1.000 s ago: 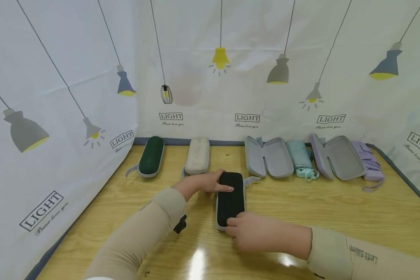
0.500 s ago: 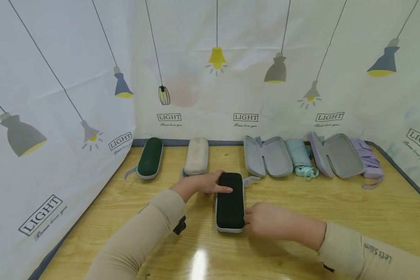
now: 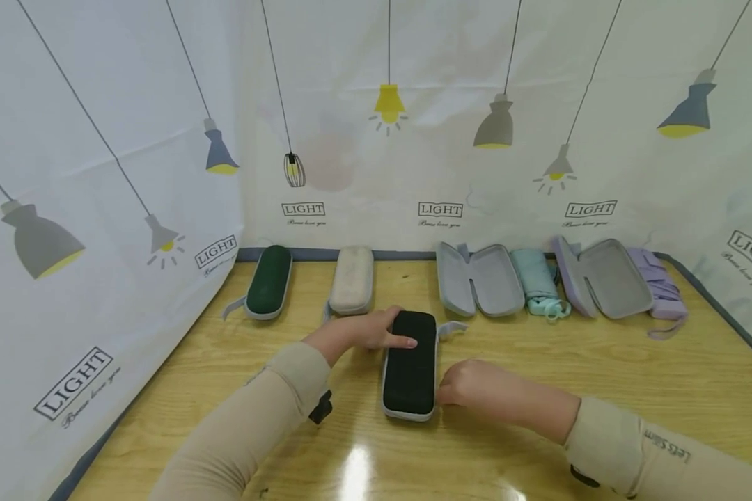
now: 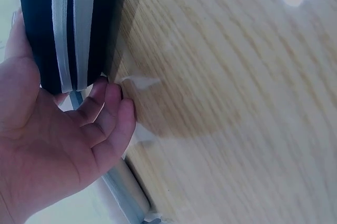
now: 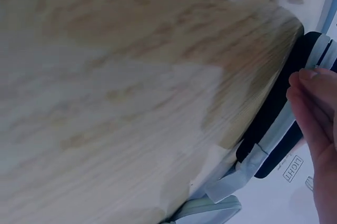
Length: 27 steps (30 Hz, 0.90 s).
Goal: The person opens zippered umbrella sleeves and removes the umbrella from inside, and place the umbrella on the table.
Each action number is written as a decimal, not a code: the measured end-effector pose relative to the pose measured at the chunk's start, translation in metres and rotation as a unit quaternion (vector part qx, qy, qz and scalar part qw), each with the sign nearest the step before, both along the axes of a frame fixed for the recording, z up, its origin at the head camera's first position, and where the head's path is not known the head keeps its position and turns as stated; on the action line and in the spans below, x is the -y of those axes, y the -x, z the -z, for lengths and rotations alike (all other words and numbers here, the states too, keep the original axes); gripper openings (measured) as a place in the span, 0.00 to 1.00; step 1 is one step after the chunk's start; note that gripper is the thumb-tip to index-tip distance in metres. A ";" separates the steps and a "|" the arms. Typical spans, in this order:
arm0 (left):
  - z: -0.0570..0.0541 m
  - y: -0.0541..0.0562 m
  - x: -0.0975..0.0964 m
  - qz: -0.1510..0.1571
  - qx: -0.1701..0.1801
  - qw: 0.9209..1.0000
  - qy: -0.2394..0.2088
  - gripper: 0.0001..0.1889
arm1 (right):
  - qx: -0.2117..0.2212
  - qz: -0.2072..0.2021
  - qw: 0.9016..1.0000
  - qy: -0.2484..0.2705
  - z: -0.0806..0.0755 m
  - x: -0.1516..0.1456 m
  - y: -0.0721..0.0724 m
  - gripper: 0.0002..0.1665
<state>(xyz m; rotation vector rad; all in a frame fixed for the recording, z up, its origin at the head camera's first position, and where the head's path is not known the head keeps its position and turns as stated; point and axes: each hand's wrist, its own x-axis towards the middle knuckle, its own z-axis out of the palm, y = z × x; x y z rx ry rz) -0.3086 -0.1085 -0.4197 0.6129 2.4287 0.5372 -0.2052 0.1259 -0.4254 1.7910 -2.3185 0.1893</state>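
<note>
A black zip case [image 3: 410, 376] with a pale grey zipper edge lies lengthwise on the table, closed along the part that shows. My left hand [image 3: 372, 330] grips its far left corner, thumb across the top. In the left wrist view the fingers [image 4: 108, 113] curl at the end of the case, beside the grey zipper [image 4: 60, 34]. At the right side, low along the zipper, is my right hand [image 3: 476, 386]. The right wrist view shows its thumb and finger pinching at the zipper, the pull mostly hidden between them. A grey strap [image 5: 237, 176] sticks out from the case's far right side.
Along the back stand a dark green case [image 3: 269, 284], a cream case [image 3: 353, 278], an open grey-lined case [image 3: 500, 282] and an open lilac case [image 3: 620, 278]. Beside these lie a folded teal umbrella [image 3: 533, 273] and a folded lilac umbrella [image 3: 658, 285]. A printed cloth [image 3: 351, 139] hangs behind.
My right hand has gone from the case's near end round its corner to the right side. The near end has swung slightly left and toward me. My left hand keeps its grip.
</note>
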 end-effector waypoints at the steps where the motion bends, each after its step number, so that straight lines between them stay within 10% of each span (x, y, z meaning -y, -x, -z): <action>1: 0.001 0.000 0.000 -0.001 -0.002 1.000 -0.001 0.47 | 0.013 0.014 1.000 0.002 0.000 0.000 -0.001 0.11; 11: 0.003 -0.001 0.001 -0.009 -0.008 1.000 -0.007 0.48 | 0.120 0.149 0.982 0.001 -0.006 0.003 -0.001 0.17; 27: 0.002 -0.008 0.000 -0.004 -0.030 1.000 0.005 0.46 | 0.012 0.266 0.964 0.018 -0.001 0.002 0.011 0.19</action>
